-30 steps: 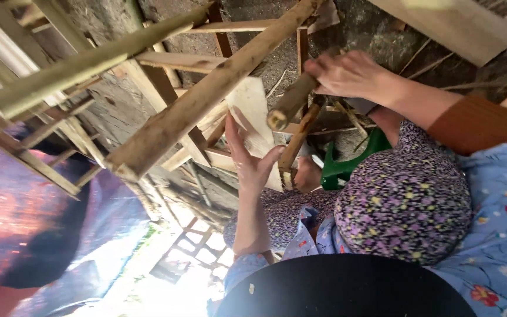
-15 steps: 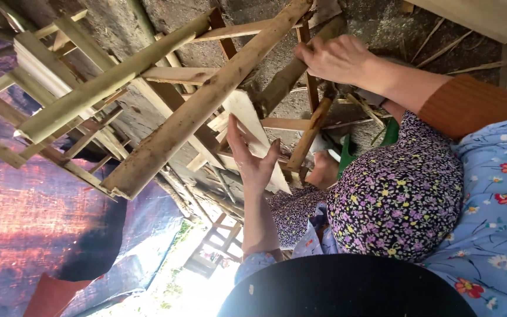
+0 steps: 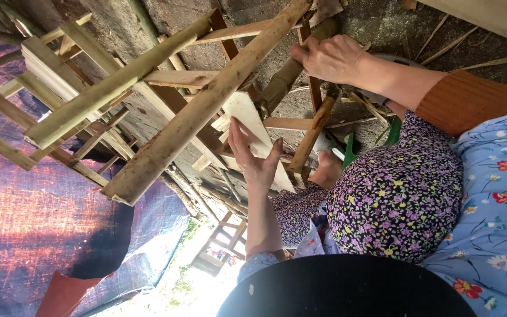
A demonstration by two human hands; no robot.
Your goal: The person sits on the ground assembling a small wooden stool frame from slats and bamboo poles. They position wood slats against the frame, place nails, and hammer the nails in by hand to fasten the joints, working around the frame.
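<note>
Holding a flat pale wooden slat (image 3: 253,132) against the wooden frame (image 3: 200,111), our left hand (image 3: 252,161) lies open-palmed on its face, fingers spread. Our right hand (image 3: 330,57) is clenched around a bamboo pole (image 3: 283,79) that crosses the frame just above the slat.
</note>
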